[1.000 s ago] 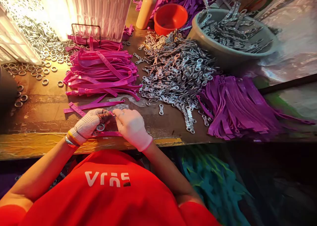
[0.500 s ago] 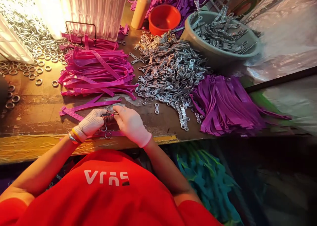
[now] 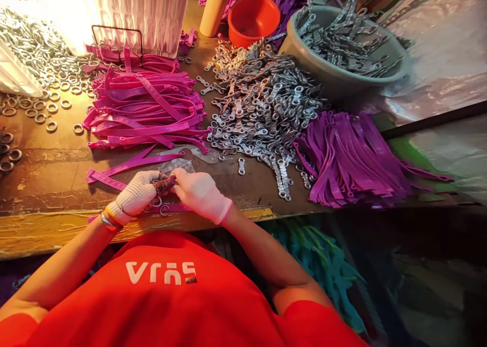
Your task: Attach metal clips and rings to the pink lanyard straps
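My left hand [image 3: 140, 192], in a dotted knit glove with dark fingertips, is closed at the table's front edge. Its fingers meet those of my right hand [image 3: 196, 189], which wears a thin white glove and is also closed. What they pinch between them is small and mostly hidden; a bit of magenta shows there. Just below the fingers is a metal ring [image 3: 165, 210], beside a magenta strap [image 3: 177, 206] lying along the edge. Loose magenta straps [image 3: 114, 173] lie beyond my left hand, in front of a large pile of magenta straps [image 3: 146, 108].
Metal links [image 3: 262, 103] are heaped at the centre, with purple straps [image 3: 353, 159] to their right. Behind stand a grey tub [image 3: 344, 83] of metal pieces, a red bowl [image 3: 253, 20] and a bottle [image 3: 215, 9]. Metal rings [image 3: 51, 127] lie at the left.
The camera view has shifted slightly. My hands stay together, and my right hand has turned a little, its fingers now drawn in closer around the pinched spot.
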`<state>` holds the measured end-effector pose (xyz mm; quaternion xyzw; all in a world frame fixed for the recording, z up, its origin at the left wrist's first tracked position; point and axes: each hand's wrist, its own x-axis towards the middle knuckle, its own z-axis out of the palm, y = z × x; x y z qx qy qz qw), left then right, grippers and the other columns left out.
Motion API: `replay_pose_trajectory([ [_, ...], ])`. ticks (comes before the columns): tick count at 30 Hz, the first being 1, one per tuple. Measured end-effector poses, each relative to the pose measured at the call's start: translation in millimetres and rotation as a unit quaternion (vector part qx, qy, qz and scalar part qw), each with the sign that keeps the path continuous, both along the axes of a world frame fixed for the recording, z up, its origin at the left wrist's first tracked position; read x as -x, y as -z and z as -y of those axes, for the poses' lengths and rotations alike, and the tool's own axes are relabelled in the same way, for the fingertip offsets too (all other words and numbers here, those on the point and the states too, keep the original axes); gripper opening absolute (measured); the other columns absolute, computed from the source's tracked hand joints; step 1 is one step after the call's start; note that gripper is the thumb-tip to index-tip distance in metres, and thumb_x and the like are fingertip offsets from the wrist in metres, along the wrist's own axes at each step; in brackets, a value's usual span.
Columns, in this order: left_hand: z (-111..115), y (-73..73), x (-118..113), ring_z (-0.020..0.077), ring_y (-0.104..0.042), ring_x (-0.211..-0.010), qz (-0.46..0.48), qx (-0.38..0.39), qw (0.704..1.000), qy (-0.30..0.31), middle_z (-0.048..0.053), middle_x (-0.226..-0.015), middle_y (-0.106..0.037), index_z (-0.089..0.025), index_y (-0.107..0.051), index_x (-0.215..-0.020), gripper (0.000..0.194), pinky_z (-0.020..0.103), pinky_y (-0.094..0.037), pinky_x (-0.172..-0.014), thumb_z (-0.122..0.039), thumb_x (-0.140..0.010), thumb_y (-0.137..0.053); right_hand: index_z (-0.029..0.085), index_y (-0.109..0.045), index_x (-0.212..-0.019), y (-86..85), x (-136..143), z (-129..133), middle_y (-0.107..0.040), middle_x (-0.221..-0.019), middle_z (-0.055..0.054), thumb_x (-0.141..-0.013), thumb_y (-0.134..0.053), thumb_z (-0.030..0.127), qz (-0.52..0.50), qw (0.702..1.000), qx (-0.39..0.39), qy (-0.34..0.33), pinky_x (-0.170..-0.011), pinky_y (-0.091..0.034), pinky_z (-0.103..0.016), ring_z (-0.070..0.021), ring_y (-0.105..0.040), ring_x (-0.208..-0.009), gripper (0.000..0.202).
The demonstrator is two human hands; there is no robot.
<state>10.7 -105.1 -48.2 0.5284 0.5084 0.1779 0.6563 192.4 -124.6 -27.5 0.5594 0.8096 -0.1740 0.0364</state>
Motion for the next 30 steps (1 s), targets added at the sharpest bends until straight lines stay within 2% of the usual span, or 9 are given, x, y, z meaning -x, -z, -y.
replay_pose_trajectory([
  [5, -4.5, -4.0, 1.2, 0.0059, -0.039, -0.044, 0.02, 0.031, 0.999, 0.0, -0.002, -0.061, -0.054, -0.015, -0.062, -0.077, 0.039, 0.018, -0.029, -0.037, -0.053, -0.077, -0.073, 0.011, -0.055, -0.111, 5.6, 6.3, -1.3, -0.072, -0.086, -0.013, -0.104, -0.04, 0.037, 0.038, 0.998, -0.016, -0.053, -0.059, -0.035, -0.029, -0.0262, -0.071, -0.079, 0.031],
  [8, -6.6, -9.2, 1.1, 0.0059, -0.034, -0.038, 0.02, 0.065, 0.998, -0.005, -0.005, -0.053, -0.047, -0.016, -0.06, -0.075, 0.041, 0.018, -0.025, -0.032, -0.055, -0.077, -0.074, 0.011, -0.055, -0.112, 3.7, 6.2, -7.3, -0.073, -0.086, -0.013, -0.103, -0.042, 0.039, 0.05, 0.997, -0.007, -0.056, -0.058, -0.034, -0.029, -0.0278, -0.072, -0.079, 0.033],
  [13, -8.3, -14.8, -0.1, 0.0055, -0.035, -0.037, 0.011, 0.068, 0.998, 0.011, -0.005, -0.051, -0.046, -0.017, -0.058, -0.076, 0.042, 0.017, -0.025, -0.032, -0.055, -0.075, -0.076, 0.014, -0.057, -0.111, 1.9, 0.1, -14.0, -0.073, -0.086, -0.011, -0.102, -0.046, 0.046, 0.04, 0.997, 0.003, -0.071, -0.061, -0.036, -0.03, -0.0268, -0.071, -0.08, 0.035],
  [15, -8.2, -15.4, -1.9, 0.0053, -0.033, -0.036, 0.006, 0.072, 0.997, 0.008, -0.006, -0.05, -0.044, -0.018, -0.055, -0.073, 0.043, 0.017, -0.024, -0.031, -0.056, -0.077, -0.074, 0.015, -0.057, -0.115, 2.9, -0.7, -13.7, -0.074, -0.091, -0.01, -0.1, -0.05, 0.043, 0.024, 0.998, -0.015, -0.063, -0.065, -0.038, -0.031, -0.0258, -0.07, -0.085, 0.032],
  [18, -7.1, -12.7, -4.8, 0.0057, -0.034, -0.037, -0.007, 0.051, 0.999, 0.005, -0.005, -0.052, -0.044, -0.018, -0.053, -0.071, 0.044, 0.018, -0.024, -0.032, -0.057, -0.079, -0.071, 0.013, -0.052, -0.128, 4.9, 2.1, -9.8, -0.072, -0.105, -0.012, -0.099, -0.054, 0.032, 0.018, 0.996, -0.071, -0.052, -0.074, -0.04, -0.034, -0.0262, -0.067, -0.095, 0.035],
  [20, -6.2, -8.4, -5.6, 0.006, -0.037, -0.039, -0.006, 0.025, 1.0, 0.012, -0.004, -0.057, -0.048, -0.017, -0.055, -0.073, 0.042, 0.018, -0.026, -0.034, -0.056, -0.08, -0.07, 0.012, -0.05, -0.133, 6.0, 4.6, -6.4, -0.071, -0.109, -0.014, -0.099, -0.053, 0.027, 0.025, 0.996, -0.078, -0.042, -0.076, -0.04, -0.034, -0.0261, -0.066, -0.097, 0.038],
  [25, -4.4, 0.0, -3.4, 0.0076, -0.043, -0.046, -0.004, -0.015, 0.999, 0.032, -0.002, -0.062, -0.053, -0.015, -0.06, -0.078, 0.037, 0.019, -0.031, -0.04, -0.052, -0.083, -0.067, 0.013, -0.054, -0.126, 11.0, 4.0, -2.3, -0.074, -0.096, -0.009, -0.1, -0.051, 0.033, 0.008, 1.0, -0.009, -0.008, -0.067, -0.038, -0.029, -0.0227, -0.069, -0.087, 0.033],
  [30, -5.6, 2.4, -1.7, 0.0086, -0.045, -0.048, -0.053, -0.061, 0.996, 0.041, -0.002, -0.058, -0.055, -0.015, -0.062, -0.073, 0.033, 0.019, -0.032, -0.042, -0.046, -0.082, -0.069, 0.01, -0.056, -0.115, 21.7, 1.0, -4.9, -0.072, -0.086, -0.013, -0.102, -0.042, 0.037, 0.03, 0.997, -0.018, -0.069, -0.063, -0.036, -0.03, -0.0263, -0.069, -0.082, 0.033],
])
